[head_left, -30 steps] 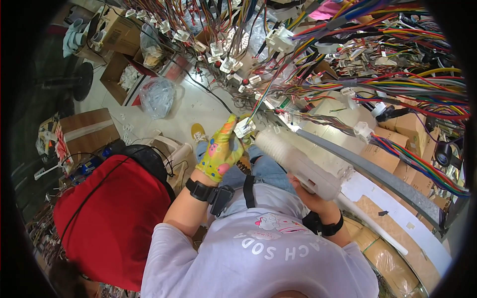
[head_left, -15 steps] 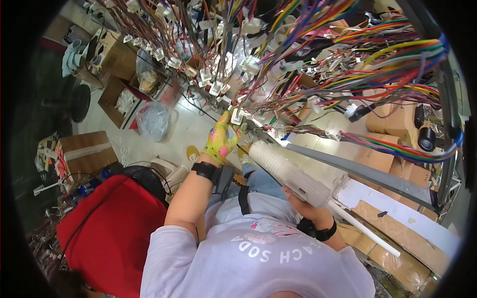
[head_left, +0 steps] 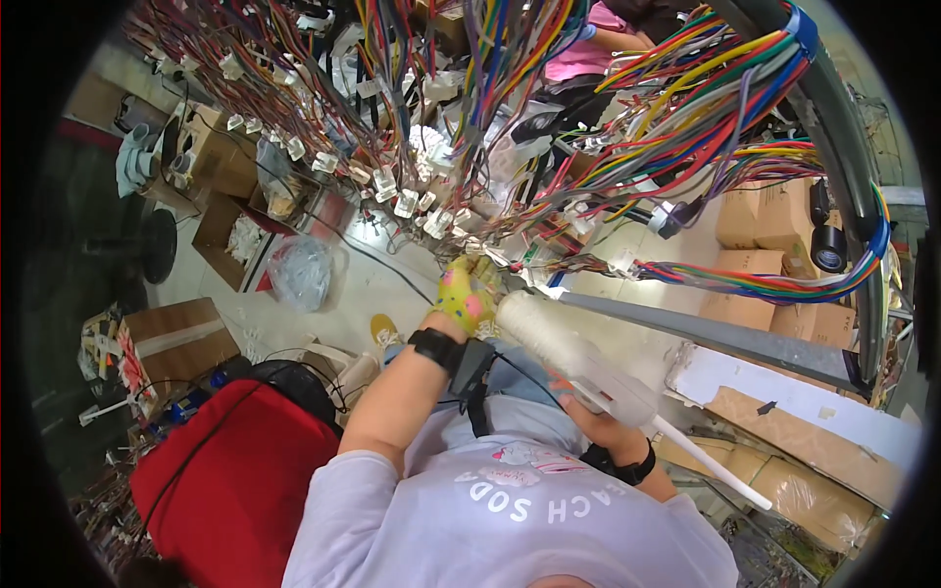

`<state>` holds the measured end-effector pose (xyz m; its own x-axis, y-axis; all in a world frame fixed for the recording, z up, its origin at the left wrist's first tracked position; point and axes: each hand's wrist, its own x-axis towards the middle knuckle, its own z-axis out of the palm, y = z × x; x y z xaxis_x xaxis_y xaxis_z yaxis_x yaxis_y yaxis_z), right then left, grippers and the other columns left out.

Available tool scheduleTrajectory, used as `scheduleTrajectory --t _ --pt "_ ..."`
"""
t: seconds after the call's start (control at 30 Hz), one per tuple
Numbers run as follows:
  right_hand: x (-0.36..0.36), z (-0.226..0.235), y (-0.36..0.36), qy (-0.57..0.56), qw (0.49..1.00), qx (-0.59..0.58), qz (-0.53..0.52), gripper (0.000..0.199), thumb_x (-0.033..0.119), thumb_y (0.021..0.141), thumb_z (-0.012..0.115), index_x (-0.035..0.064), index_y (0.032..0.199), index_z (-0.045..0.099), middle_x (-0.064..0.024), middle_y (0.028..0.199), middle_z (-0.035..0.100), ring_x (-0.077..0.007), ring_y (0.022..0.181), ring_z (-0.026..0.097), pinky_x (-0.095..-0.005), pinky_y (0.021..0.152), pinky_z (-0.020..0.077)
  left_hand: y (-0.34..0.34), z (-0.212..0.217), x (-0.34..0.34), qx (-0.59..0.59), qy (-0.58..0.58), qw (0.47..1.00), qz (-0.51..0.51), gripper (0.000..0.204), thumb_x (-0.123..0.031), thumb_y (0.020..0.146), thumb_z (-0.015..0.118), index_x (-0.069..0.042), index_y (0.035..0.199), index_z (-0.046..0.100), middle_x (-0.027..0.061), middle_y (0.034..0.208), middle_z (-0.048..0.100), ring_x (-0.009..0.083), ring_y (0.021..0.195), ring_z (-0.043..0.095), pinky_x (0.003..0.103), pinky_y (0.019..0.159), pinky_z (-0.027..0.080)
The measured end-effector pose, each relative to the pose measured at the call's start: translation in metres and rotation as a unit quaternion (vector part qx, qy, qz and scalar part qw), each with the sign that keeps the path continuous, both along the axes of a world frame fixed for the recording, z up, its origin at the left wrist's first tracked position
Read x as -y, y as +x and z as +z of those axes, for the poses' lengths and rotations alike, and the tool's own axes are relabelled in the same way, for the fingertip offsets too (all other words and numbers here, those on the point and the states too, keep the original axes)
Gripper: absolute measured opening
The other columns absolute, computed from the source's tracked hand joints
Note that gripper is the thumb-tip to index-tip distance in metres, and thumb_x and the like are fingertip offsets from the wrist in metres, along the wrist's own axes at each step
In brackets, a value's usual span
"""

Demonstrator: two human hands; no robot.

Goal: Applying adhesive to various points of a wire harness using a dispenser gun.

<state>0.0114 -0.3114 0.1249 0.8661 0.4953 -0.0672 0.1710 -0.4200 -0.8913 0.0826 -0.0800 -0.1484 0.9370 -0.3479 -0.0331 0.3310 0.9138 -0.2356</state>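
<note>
My left hand, in a yellow dotted glove, reaches up into a dense hanging mass of coloured wires with white plastic connectors; its fingers close on the wires near a connector. My right hand grips a long cream-white spool of cord on a white stick, tilted with its tip close to the left hand. Both wrists wear black bands.
A grey metal rail runs right from the hands. Brown cardboard boxes stand on the floor at left and stacked boxes at right. A red bag sits at lower left. A person in pink works at top.
My view has tilted upward and the wire mass fills more of it. My left hand has risen higher into the wires, and the spool has followed up with it.
</note>
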Motion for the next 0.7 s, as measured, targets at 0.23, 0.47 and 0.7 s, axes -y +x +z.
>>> scheduleTrajectory --t 0.23,0.47,0.7 --pt "0.019 0.005 -0.006 0.048 0.993 -0.108 -0.015 0.069 -0.008 0.082 0.054 0.0008 0.145 0.026 -0.0188 0.129 0.052 -0.0308 0.121 0.053 -0.0381 0.092 0.0507 0.043 0.067 0.043 -0.356 0.135 0.925 0.024 0.029 -0.025 0.093 0.041 -0.003 0.104 0.056 0.0154 0.102 0.064 0.0307 0.094 0.063 0.039 0.079 0.050" --pt "0.035 -0.007 -0.005 0.026 0.994 -0.105 0.026 0.071 -0.007 0.082 0.054 0.0008 0.145 0.025 -0.0190 0.128 0.053 -0.0282 0.119 0.054 -0.0381 0.092 0.0508 0.017 0.082 0.039 -0.368 0.233 0.900 0.004 0.031 -0.018 0.091 0.044 -0.006 0.116 0.057 0.0129 0.103 0.064 0.0274 0.086 0.061 0.032 0.064 0.046" --pt "0.019 0.005 0.002 0.025 0.999 -0.022 -0.036 0.044 0.002 0.078 0.070 -0.0024 0.120 0.059 -0.0124 0.101 0.070 -0.0178 0.090 0.069 -0.0275 0.081 0.0530 -0.034 0.083 0.000 -0.185 0.271 0.944 0.040 0.042 -0.007 0.085 0.051 -0.001 0.126 0.052 0.0108 0.108 0.062 0.0217 0.095 0.060 0.031 0.086 0.049"
